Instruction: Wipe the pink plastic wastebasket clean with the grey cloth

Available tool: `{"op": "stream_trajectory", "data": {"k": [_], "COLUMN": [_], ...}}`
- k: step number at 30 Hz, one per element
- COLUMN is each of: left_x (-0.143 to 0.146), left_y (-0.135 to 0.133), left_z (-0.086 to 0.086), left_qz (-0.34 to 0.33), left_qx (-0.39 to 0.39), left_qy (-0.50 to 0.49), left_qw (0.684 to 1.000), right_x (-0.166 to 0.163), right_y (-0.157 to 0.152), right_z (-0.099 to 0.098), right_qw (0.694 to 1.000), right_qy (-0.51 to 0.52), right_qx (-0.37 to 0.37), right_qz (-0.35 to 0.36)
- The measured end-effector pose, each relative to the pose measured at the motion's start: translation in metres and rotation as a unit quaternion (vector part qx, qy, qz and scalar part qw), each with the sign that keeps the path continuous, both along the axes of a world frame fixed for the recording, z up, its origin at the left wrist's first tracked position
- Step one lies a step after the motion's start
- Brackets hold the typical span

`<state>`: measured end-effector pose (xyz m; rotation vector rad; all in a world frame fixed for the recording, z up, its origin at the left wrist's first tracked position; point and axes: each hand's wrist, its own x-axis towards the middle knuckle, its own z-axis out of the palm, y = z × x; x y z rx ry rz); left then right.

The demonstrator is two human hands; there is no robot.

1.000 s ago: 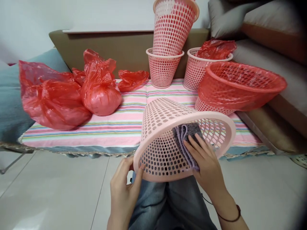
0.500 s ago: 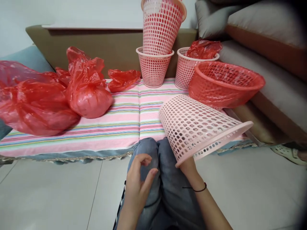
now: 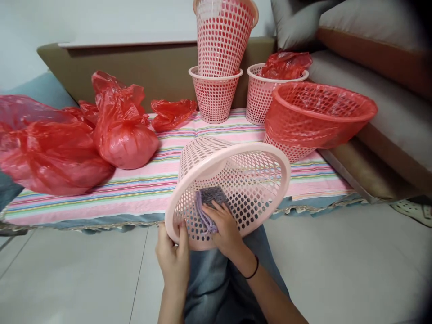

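**Light basket, soft cloth, rim grip**

The pink perforated basket (image 3: 232,180) lies tipped on its side over the person's lap, near the front edge of the striped mat (image 3: 162,180), its open mouth turned toward the camera. The left hand (image 3: 173,261) clasps the near-left part of the rim, thumb inside and fingers wrapped over the edge. The right hand (image 3: 225,227) reaches inside the mouth and presses a folded grey-purple cloth (image 3: 207,204) flat against the inner wall, fingers spread over it.

The basket looks like thin moulded plastic: light, fairly stiff at the thick rolled rim, probably springy along the holed wall. The rim seems the best place to hold, since it gives a firm edge and the wall may flex under pressure. The smooth plastic could slip or turn in a loose grip. The cloth is soft and limp and bunches easily, so a flat palm suits it.

Farther back stand stacked pink baskets (image 3: 218,67), a red-lined basket (image 3: 317,114) to the right, and red plastic bags (image 3: 121,130) to the left.
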<state>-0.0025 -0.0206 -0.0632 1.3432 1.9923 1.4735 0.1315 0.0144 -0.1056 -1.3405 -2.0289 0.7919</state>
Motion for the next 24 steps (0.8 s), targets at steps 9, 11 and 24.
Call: {"op": "stream_trajectory", "data": {"k": [9,11,24], "left_x": [0.008,0.005,-0.005], "left_y": [0.001,0.001,0.003], "left_z": [-0.012,-0.014,-0.018], "left_qz": [0.030,0.032,-0.008], "left_qx": [-0.027,-0.018,-0.022], "left_qy": [-0.025,-0.030,-0.067], "left_qw": [0.999,0.999,0.997], "right_x": [0.007,0.022,0.102], "right_y": [-0.013,-0.020,-0.030], "right_z": [0.006,0.012,0.074], "right_qw": [0.986,0.990,0.981], "right_qy": [0.158,0.120,0.187], "right_qx": [-0.036,-0.039,-0.040], "right_qz": [0.042,0.070,0.019]}}
